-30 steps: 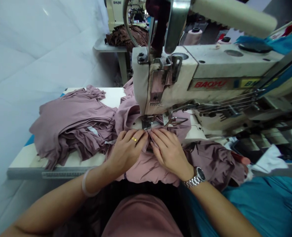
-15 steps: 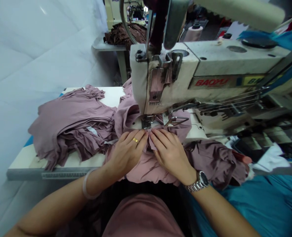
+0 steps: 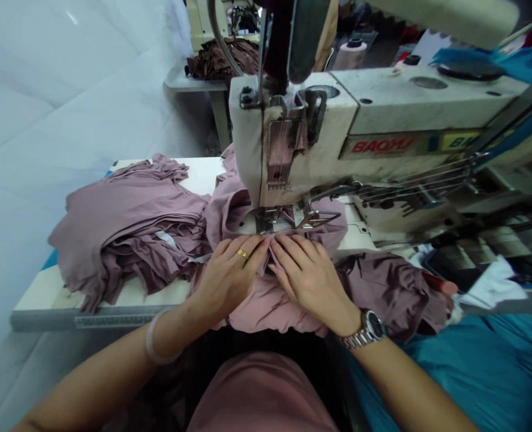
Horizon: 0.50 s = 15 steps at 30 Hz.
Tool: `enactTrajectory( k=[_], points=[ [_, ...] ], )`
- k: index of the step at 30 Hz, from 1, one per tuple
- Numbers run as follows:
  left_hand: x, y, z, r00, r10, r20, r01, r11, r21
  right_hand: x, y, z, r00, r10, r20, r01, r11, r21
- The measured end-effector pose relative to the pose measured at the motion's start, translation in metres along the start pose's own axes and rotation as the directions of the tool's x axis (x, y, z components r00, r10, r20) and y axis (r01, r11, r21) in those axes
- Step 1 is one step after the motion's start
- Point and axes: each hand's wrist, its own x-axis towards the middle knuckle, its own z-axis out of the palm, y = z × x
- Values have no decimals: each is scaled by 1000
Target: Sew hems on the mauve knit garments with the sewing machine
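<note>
My left hand (image 3: 230, 273), with a gold ring, lies flat on a mauve fabric piece (image 3: 266, 303) just in front of the presser foot (image 3: 270, 221) of a cream sewing machine (image 3: 337, 138). My right hand (image 3: 308, 276), with a metal watch at the wrist, presses the same fabric right beside it. The fingertips of both hands meet at a fold in the cloth and pinch it under the needle area. The fabric hangs over the table's front edge toward my lap.
A heap of mauve garments (image 3: 126, 222) lies on the white table (image 3: 45, 288) to the left. More mauve cloth (image 3: 391, 294) and teal fabric (image 3: 481, 366) sit at the right. Behind stands another machine with brown fabric (image 3: 221, 57). A thread cone (image 3: 349, 54) is at the back.
My hands stay at the fold in front of the presser foot. The view has shifted slightly, so the machine head looks a little lower and closer.
</note>
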Motion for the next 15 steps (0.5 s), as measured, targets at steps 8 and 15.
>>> enactTrajectory(
  k=[8, 15],
  points=[
    [6, -5, 1, 1000, -3, 10, 3, 1000, 30, 9, 2, 2, 1000, 0, -13, 0, 1000, 2],
    [14, -8, -2, 1000, -1, 18, 0, 999, 48, 17, 3, 4, 999, 35, 23, -35, 999, 4]
  ],
)
